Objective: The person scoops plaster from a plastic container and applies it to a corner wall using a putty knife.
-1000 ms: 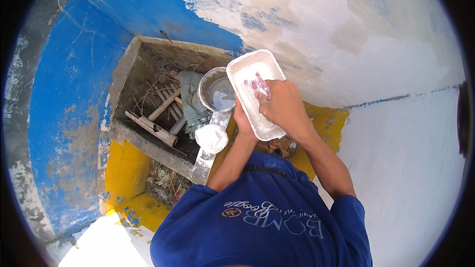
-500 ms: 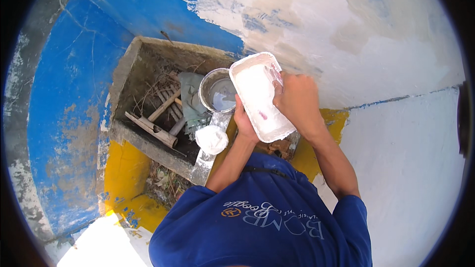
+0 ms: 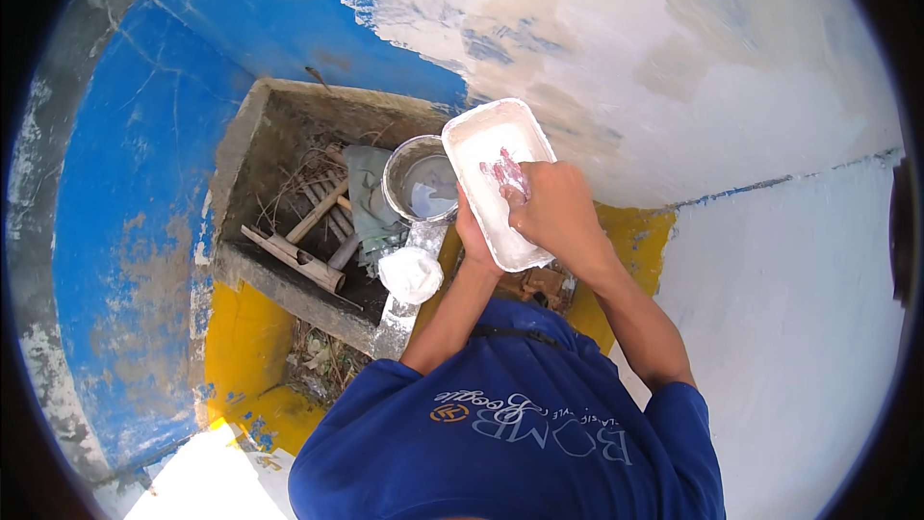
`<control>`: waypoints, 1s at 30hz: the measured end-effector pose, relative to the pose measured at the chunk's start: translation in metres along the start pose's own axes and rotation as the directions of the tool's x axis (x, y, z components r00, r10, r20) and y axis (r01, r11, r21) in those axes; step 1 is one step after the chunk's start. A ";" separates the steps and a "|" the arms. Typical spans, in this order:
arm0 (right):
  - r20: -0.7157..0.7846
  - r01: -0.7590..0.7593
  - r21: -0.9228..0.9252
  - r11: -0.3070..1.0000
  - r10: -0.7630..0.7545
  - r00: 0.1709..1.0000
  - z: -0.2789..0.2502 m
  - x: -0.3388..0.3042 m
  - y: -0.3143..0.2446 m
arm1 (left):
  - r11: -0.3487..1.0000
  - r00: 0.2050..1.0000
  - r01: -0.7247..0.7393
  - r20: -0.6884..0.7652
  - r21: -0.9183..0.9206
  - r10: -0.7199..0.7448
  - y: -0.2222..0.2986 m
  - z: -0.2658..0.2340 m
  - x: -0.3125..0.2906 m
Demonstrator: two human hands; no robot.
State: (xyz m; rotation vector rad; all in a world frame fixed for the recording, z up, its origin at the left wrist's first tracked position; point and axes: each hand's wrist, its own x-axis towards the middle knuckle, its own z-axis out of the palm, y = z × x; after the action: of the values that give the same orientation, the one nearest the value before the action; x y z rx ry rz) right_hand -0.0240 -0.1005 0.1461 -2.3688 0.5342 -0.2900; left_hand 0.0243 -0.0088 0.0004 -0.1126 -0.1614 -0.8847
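My left hand (image 3: 473, 234) grips the near-left side of a white rectangular tray (image 3: 500, 236), fingers underneath and along the edge. The tray is tilted, and its inside is coated with white paste. Over it, my right hand (image 3: 560, 204) is closed on a small piece (image 3: 506, 171) smeared white and dark red, pressed into the tray. Whether that piece is a scraper or a wad of film I cannot tell. Left of the tray stands a round bucket (image 3: 389, 183) with greyish water. Below the bucket, a white bundle (image 3: 411, 275) rests on a white-spattered board (image 3: 393, 325).
A concrete trough (image 3: 252, 125) holds cut bamboo (image 3: 313, 265), twigs and a grey-green cloth (image 3: 364, 173). The blue wall (image 3: 260, 10) meets a patchy white wall (image 3: 616, 29). Yellow paint (image 3: 245, 327) covers the lower parts. Reddish-brown rubble (image 3: 544, 284) lies beyond my waist.
My right hand has moved left and slightly down across the tray, dragging the smeared piece through the paste. The tray has turned a little and shifted left.
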 end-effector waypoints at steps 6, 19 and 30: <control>0.008 0.039 -0.109 0.993 -0.039 0.999 -0.003 0.000 -0.003 | 0.997 0.994 -0.047 -0.099 0.069 0.053 0.002 0.000 0.000; 0.035 0.006 -0.046 0.999 -0.004 0.999 -0.015 0.004 -0.010 | 0.986 0.977 -0.045 -0.197 0.162 0.077 0.000 0.015 0.000; -0.004 0.077 -0.079 0.994 -0.078 0.997 -0.004 0.003 0.004 | 0.988 0.979 -0.030 -0.196 0.149 0.060 -0.006 0.020 0.005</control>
State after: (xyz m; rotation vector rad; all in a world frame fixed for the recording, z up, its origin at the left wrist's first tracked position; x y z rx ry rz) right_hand -0.0238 -0.1069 0.1469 -2.4697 0.4651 -0.3175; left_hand 0.0207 -0.0126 0.0209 0.1088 -0.0350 -0.8308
